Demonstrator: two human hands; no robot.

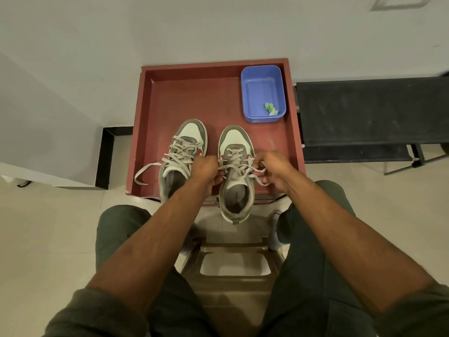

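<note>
Two grey and white sneakers stand side by side on a reddish-brown tray table (170, 98), toes pointing away from me. The right sneaker (235, 195) overhangs the table's near edge. My left hand (206, 170) grips its lace on the left side, and my right hand (272, 170) pinches the lace (255, 177) on the right side, both pulling it across the tongue. The left sneaker (179, 152) has loose laces, with one end (143, 172) trailing out to the left on the table.
A blue plastic tub (263, 93) with a small green scrap (270, 109) stands at the table's far right corner. A black bench (369, 110) lies to the right, a white wall behind. My knees flank a beige plastic stool (234, 266) below the table.
</note>
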